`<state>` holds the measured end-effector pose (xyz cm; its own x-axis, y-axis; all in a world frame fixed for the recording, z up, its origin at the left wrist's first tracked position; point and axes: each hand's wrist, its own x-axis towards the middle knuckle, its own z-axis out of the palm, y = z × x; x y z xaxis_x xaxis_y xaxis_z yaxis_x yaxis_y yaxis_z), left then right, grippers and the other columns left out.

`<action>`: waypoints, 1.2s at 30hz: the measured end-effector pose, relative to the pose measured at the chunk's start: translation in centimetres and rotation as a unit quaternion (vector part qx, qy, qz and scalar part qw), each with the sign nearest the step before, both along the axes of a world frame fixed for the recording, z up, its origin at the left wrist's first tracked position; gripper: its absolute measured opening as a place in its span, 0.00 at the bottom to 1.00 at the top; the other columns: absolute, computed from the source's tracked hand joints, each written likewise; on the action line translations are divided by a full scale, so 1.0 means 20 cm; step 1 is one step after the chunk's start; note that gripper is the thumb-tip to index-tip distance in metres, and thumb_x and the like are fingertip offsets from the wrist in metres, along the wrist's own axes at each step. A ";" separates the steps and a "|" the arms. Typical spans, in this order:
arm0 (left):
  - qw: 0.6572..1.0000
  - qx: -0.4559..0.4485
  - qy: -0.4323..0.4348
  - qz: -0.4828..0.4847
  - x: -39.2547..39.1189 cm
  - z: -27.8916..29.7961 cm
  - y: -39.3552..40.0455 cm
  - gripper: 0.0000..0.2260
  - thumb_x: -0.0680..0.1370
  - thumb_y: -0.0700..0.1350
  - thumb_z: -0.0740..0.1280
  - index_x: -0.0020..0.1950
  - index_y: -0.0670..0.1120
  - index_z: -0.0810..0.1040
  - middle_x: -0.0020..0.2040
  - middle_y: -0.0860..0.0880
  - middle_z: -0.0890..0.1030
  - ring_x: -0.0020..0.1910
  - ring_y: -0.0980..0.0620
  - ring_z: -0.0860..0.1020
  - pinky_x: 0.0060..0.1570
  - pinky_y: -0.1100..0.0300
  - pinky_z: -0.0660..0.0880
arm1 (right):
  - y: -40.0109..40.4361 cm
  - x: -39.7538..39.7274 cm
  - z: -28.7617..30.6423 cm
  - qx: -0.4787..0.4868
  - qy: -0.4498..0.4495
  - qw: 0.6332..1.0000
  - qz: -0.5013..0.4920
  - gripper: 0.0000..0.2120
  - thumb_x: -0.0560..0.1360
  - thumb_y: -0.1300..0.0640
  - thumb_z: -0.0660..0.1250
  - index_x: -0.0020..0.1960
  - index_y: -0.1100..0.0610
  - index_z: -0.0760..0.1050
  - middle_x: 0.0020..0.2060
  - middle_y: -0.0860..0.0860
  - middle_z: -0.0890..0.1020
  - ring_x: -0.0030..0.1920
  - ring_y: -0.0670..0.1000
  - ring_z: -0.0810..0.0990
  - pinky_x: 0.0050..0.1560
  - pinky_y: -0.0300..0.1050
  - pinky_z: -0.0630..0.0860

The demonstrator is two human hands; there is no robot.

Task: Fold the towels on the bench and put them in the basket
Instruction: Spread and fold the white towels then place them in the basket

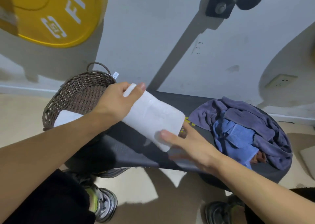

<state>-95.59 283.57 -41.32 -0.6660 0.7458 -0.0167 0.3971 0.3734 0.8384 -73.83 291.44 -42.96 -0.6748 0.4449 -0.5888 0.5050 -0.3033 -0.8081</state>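
Observation:
A folded white towel (153,116) is held in the air above the black bench (129,148). My left hand (115,103) grips its far end, thumb on top. My right hand (189,143) pinches its near corner, thumb on top and fingers underneath. The brown woven basket (75,94) stands on the floor just left of the bench, and another folded white towel (66,119) lies inside it. On the right end of the bench sits a crumpled pile: a purple towel (255,118) draped around a blue towel (237,135).
A yellow weight plate (56,14) hangs at the upper left by the grey wall. A grey machine arm (179,53) slants down behind the bench. My shoes (104,205) stand on the beige floor below. A wall socket (279,82) is at the right.

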 end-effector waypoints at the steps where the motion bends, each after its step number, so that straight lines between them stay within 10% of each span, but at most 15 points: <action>1: 1.000 0.011 -0.018 0.023 -0.02 0.00 -0.01 0.28 0.77 0.63 0.63 0.46 0.36 0.75 0.37 0.47 0.74 0.36 0.52 0.71 0.39 0.56 0.68 | -0.01 -0.03 -0.01 -0.176 0.008 0.983 -0.042 0.46 0.55 0.35 0.81 0.68 0.50 0.69 0.62 0.55 0.79 0.56 0.57 0.84 0.59 0.64 0.78; 4: 0.998 0.039 -0.041 0.041 -0.05 0.01 -0.03 0.29 0.77 0.63 0.63 0.48 0.34 0.73 0.38 0.46 0.73 0.37 0.51 0.70 0.40 0.55 0.68 | -0.02 -0.08 -0.05 -0.366 0.061 0.921 -0.118 0.47 0.59 0.36 0.80 0.67 0.63 0.69 0.60 0.67 0.79 0.58 0.68 0.81 0.53 0.63 0.81; 9: 0.998 0.042 -0.035 -0.040 -0.03 0.04 -0.07 0.34 0.69 0.69 0.61 0.47 0.36 0.73 0.37 0.46 0.73 0.35 0.55 0.70 0.37 0.60 0.67 | 0.07 -0.15 -0.02 -0.231 0.171 0.945 -0.157 0.19 0.73 0.45 0.70 0.59 0.54 0.83 0.58 0.55 0.84 0.55 0.55 0.84 0.50 0.49 0.83; 16: 0.989 0.040 -0.137 -0.043 -0.01 -0.01 -0.04 0.30 0.71 0.67 0.66 0.50 0.39 0.75 0.40 0.49 0.76 0.38 0.55 0.75 0.42 0.56 0.72 | 0.16 -0.09 0.00 -0.150 0.209 0.957 -0.132 0.26 0.74 0.66 0.68 0.71 0.62 0.70 0.66 0.62 0.77 0.66 0.67 0.75 0.68 0.69 0.68; 21: 0.972 -0.008 -0.235 -0.007 0.01 -0.07 0.01 0.21 0.75 0.66 0.64 0.53 0.49 0.78 0.55 0.46 0.81 0.56 0.45 0.79 0.64 0.41 0.72 | 0.15 -0.06 0.01 -0.142 0.236 0.950 -0.147 0.30 0.67 0.73 0.68 0.68 0.64 0.71 0.56 0.59 0.81 0.55 0.59 0.81 0.55 0.55 0.80; 25: 0.976 0.006 -0.215 0.023 0.04 -0.07 0.05 0.16 0.78 0.61 0.65 0.48 0.48 0.79 0.46 0.47 0.81 0.46 0.46 0.79 0.49 0.47 0.76 | 0.14 -0.05 0.03 -0.111 0.253 0.948 -0.156 0.35 0.62 0.75 0.71 0.67 0.58 0.71 0.56 0.55 0.80 0.54 0.56 0.81 0.51 0.56 0.80; 28: 0.985 0.030 -0.167 0.022 0.06 -0.05 0.08 0.12 0.77 0.55 0.69 0.43 0.47 0.78 0.39 0.49 0.80 0.38 0.49 0.77 0.40 0.52 0.73 | 0.15 -0.05 0.07 0.118 0.205 0.968 -0.084 0.38 0.64 0.64 0.80 0.69 0.47 0.71 0.61 0.46 0.79 0.62 0.47 0.78 0.61 0.50 0.78; 31: 0.995 0.029 -0.097 -0.004 0.07 -0.02 0.09 0.09 0.75 0.53 0.72 0.40 0.50 0.77 0.39 0.49 0.80 0.37 0.50 0.77 0.40 0.55 0.73 | 0.16 -0.05 0.11 0.402 0.166 0.901 -0.004 0.40 0.63 0.47 0.82 0.71 0.41 0.67 0.68 0.43 0.71 0.70 0.40 0.68 0.70 0.40 0.67; 36: 0.993 0.037 -0.031 -0.107 0.03 0.08 0.08 0.05 0.76 0.48 0.70 0.42 0.54 0.84 0.42 0.58 0.84 0.42 0.61 0.80 0.42 0.68 0.73 | 0.15 -0.16 0.15 0.462 0.045 0.861 0.208 0.46 0.61 0.34 0.78 0.72 0.39 0.59 0.57 0.34 0.73 0.55 0.36 0.73 0.52 0.28 0.70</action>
<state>-94.98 285.20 -39.81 -0.4918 0.8707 0.0074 0.4082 0.2231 0.8852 -76.96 294.51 -40.06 -0.9134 0.4042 -0.0489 0.3366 0.6823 -0.6490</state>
